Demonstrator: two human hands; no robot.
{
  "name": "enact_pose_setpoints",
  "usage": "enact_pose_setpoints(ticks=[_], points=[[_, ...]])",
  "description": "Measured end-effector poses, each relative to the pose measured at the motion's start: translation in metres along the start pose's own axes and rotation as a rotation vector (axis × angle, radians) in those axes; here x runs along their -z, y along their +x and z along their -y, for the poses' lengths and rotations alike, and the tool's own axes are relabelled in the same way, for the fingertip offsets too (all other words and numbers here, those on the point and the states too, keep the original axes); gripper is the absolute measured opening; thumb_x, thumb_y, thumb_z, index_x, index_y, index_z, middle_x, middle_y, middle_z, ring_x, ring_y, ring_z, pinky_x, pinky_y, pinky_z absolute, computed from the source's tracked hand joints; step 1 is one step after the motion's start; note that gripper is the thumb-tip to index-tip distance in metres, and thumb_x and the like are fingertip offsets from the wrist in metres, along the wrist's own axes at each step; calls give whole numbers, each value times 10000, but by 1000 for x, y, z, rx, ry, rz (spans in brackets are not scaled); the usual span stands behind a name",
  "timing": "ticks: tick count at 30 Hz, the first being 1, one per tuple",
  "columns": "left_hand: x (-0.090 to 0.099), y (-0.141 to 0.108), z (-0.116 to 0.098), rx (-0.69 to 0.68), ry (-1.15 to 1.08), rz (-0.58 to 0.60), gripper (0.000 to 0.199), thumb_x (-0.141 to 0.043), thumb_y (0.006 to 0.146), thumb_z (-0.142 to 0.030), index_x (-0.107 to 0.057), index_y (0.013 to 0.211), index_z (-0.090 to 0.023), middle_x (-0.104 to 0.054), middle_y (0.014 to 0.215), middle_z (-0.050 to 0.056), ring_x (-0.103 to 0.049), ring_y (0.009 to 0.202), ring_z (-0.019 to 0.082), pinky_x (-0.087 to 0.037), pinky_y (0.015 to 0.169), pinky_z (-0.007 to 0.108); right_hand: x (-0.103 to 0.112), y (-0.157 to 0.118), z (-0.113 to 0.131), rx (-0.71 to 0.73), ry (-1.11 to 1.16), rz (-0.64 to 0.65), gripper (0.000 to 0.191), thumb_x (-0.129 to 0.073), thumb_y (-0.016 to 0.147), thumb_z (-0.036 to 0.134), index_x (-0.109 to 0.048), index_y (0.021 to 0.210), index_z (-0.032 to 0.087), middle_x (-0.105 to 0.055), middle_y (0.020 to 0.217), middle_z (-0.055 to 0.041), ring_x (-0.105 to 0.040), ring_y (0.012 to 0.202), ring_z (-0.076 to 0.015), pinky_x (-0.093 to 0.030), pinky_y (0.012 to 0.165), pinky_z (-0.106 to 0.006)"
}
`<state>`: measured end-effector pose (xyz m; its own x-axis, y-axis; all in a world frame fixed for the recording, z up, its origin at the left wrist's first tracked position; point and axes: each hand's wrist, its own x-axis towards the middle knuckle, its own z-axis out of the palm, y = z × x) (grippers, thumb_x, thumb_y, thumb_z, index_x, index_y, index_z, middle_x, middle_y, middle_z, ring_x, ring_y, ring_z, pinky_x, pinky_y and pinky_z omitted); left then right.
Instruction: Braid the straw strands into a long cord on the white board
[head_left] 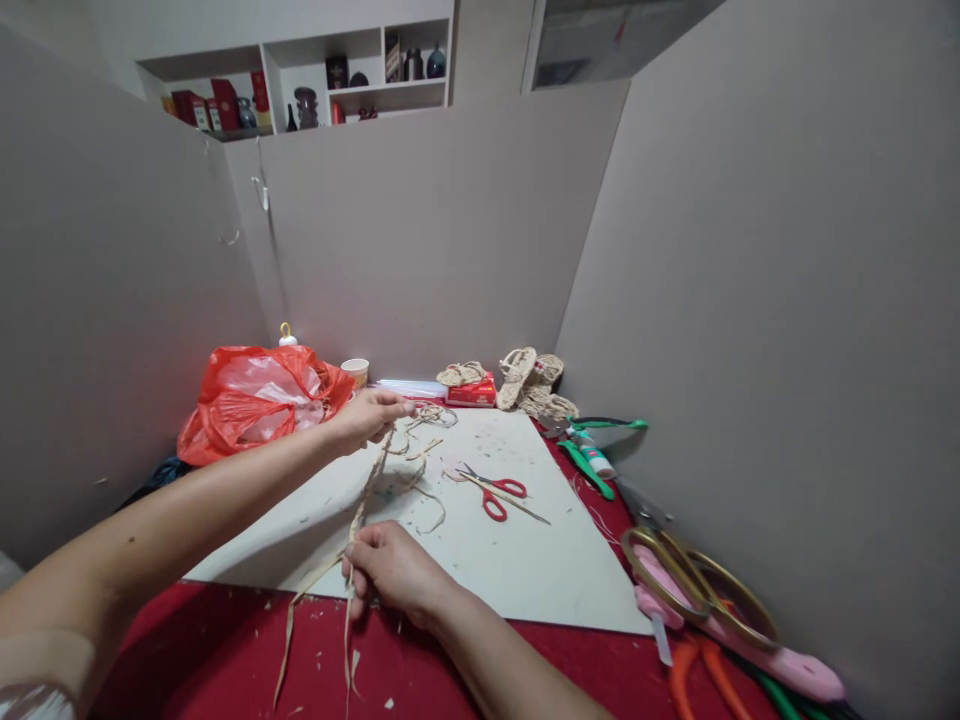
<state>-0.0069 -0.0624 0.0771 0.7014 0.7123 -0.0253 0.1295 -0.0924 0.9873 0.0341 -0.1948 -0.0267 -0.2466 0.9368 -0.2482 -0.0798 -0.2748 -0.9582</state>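
Note:
A braided cord of pale straw (369,488) runs between my two hands above a white board (510,590). My left hand (369,417) pinches its far end, with loose loops of straw just beyond the fingertips. Nearer to me, my right hand (390,570) is closed on the lower part of the braid. Loose strands hang below it over the red cloth (225,640). To the right of the braid lie red-handled scissors (493,490) with slightly parted blades, beside a thin straw strip.
An orange plastic bag (262,400) and a paper cup (355,372) stand at the back left. Small woven sandals (517,378) sit at the back right. Green-handled pliers (586,468), a glue bottle (596,455) and large gold-handled scissors (697,590) line the right edge.

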Motion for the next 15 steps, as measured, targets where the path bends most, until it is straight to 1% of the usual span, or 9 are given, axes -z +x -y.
enact_pose_setpoints(ticks=[2, 5, 8, 10, 12, 15], points=[[10, -16, 7, 37, -10, -16, 251, -671, 736, -369, -559, 742, -145, -218, 422, -116, -146, 355, 18, -85, 366, 178, 0, -1, 0, -9, 0, 0, 234, -407, 778, 108, -518, 575, 141, -454, 341, 63, -510, 309, -76, -230, 342, -146], [25, -47, 20, 103, -45, -27, 246, -649, 743, -365, -519, 750, -157, -228, 457, -115, -138, 365, 19, -75, 365, 173, 0, -2, 1, -22, 3, 5, 221, -431, 790, 159, -527, 592, 139, -455, 353, 64, -515, 323, -75, -225, 350, -152], [34, -82, 36, 174, -102, -26, 254, -654, 733, -356, -495, 769, -162, -302, 497, -104, -156, 372, 13, -92, 358, 160, 1, -4, 2, -42, 13, 15, 207, -453, 791, 219, -532, 618, 139, -467, 379, 62, -513, 337, -69, -196, 350, -160], [34, -104, 48, 205, -141, -33, 273, -664, 724, -358, -506, 821, -158, -415, 560, -80, -197, 378, 5, -127, 353, 150, 3, -5, 2, -62, 27, 24, 205, -481, 785, 279, -534, 641, 143, -478, 395, 59, -502, 342, -67, -156, 345, -170], [30, -121, 59, 216, -172, -59, 322, -687, 697, -357, -521, 879, -150, -517, 651, -44, -290, 396, 6, -200, 357, 146, 5, -6, 3, -78, 53, 42, 226, -519, 773, 343, -540, 667, 144, -501, 406, 50, -439, 315, -51, -114, 344, -183], [23, -136, 70, 253, -226, -106, 378, -722, 645, -362, -529, 875, -132, -574, 660, -13, -439, 444, 42, -326, 397, 165, 9, -7, 3, -77, 102, 73, 266, -568, 762, 400, -555, 705, 141, -544, 428, 30, -314, 290, -29, -82, 355, -201]])
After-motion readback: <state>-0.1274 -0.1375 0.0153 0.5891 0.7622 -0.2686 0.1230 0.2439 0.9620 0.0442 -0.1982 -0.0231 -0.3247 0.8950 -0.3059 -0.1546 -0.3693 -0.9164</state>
